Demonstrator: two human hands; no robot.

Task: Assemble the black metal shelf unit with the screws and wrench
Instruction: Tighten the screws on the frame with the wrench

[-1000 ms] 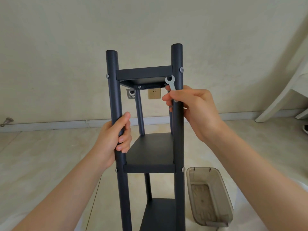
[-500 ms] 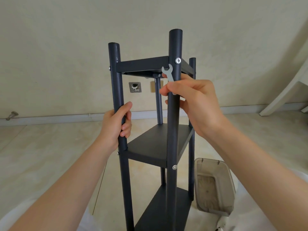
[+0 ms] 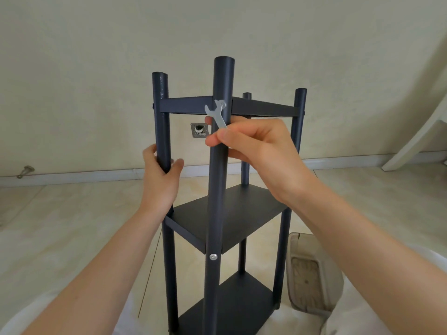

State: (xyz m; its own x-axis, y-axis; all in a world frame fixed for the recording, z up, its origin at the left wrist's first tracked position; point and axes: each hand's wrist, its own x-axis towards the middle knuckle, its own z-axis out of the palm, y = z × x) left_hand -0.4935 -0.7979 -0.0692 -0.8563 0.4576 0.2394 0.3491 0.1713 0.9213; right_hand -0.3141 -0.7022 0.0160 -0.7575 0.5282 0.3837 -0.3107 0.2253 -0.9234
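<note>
From the head camera, the black shelf unit (image 3: 229, 213) stood upright on the floor in front of me. All four posts were up and three shelves sat between them, so I judged the frame mostly built. My left hand (image 3: 159, 175) wrapped around the left post below the top shelf and steadied it. My right hand (image 3: 256, 151) pinched the small silver wrench (image 3: 216, 114) between thumb and fingers, its upper end at the top screw (image 3: 224, 104) on the near post. A screw (image 3: 213, 257) sat in that post at the middle shelf, and another (image 3: 153, 106) showed on the left post at the top. What seemed left was tightening; I could not tell how snug any screw was. A plastic bin (image 3: 312, 274) lay on the floor just right of the unit.
</note>
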